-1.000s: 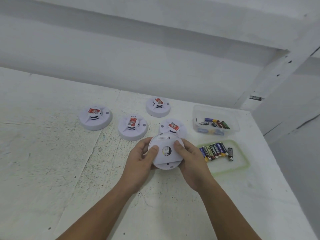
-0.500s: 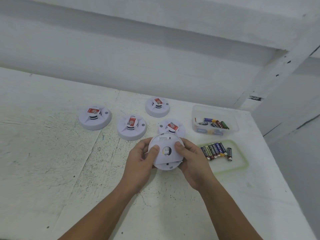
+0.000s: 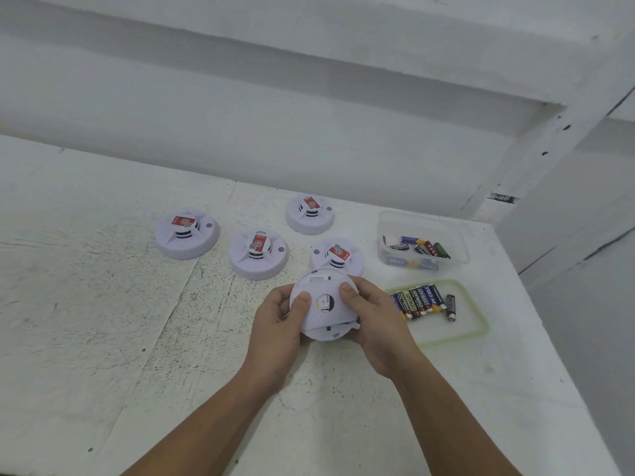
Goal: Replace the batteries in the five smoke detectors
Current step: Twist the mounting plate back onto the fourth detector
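Observation:
I hold a white smoke detector point(image 3: 321, 286) upside down above the table, its flat back facing me. My left hand point(image 3: 281, 321) grips its left edge with the thumb on the back. My right hand point(image 3: 374, 317) grips its right edge, thumb pressing beside the round centre hole. The back cover point(image 3: 335, 327) sits shifted, with a gap along its lower edge. Several other detectors with red labels stand on the table: one point(image 3: 187, 233) at the left, one point(image 3: 258, 254) in the middle, one point(image 3: 310, 214) at the back, one point(image 3: 338, 257) just behind my hands.
A clear plastic tub point(image 3: 423, 247) with several mixed batteries stands at the right. In front of it lies a green-rimmed lid point(image 3: 446, 333) holding a row of several batteries point(image 3: 417, 300). The white table point(image 3: 103, 321) ends at the right; a wall runs behind.
The back cover has slid slightly under my thumbs, showing a gap at its lower edge. My hands and the detector stay in almost the same place.

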Motion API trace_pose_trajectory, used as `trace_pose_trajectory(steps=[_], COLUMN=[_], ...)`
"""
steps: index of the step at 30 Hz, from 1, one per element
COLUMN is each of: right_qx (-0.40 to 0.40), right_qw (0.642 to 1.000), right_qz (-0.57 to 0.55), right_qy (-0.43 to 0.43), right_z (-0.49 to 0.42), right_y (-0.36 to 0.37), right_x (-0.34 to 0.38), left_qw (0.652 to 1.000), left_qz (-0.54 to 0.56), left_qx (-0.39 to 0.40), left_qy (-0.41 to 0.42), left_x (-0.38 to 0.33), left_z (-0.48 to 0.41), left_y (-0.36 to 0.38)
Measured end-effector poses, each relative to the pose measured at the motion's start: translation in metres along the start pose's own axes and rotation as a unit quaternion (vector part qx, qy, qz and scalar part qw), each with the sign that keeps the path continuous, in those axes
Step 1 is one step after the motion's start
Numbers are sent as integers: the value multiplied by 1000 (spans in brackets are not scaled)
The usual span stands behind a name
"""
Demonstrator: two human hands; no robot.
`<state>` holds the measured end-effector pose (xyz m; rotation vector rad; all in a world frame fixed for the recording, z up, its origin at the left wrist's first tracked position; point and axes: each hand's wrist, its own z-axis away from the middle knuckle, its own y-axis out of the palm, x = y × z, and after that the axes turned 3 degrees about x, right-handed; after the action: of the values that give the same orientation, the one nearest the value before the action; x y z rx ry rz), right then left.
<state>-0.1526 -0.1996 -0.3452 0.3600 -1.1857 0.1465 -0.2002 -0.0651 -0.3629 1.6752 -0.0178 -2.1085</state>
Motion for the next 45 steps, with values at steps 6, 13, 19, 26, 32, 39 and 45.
trace_pose_trajectory(steps=[6,13,19,26,32,39,45], right_qx=[14,31,20,50,18,-69,-58], right_qw=[999,999,999,998,999,984,959], right_qz=[25,23,28,20,21,146,219], right_qy=[33,32,32,38,28,-69,-170], right_z=[-3,-4,-4,-3,-3,0,8], right_y=[-6,-6,-3,-6,-3,-3,-2], right_x=[7,10,8,11,7,6,9], left_qw=[1000,999,999,997,998,992,986], left_qz=[-22,-43,-47,-67,-21,-1,44], left_qx=[8,-6,-17,-26,12,92,68], left_qy=[-9,9,4,-9,-59,-87,-145], left_x=[-6,-7,-5,-8,-20,-34,-52], left_z=[-7,-8,-9,-9,-8,-5,-12], left_y=[-6,-7,-7,-7,-10,-19,-24])
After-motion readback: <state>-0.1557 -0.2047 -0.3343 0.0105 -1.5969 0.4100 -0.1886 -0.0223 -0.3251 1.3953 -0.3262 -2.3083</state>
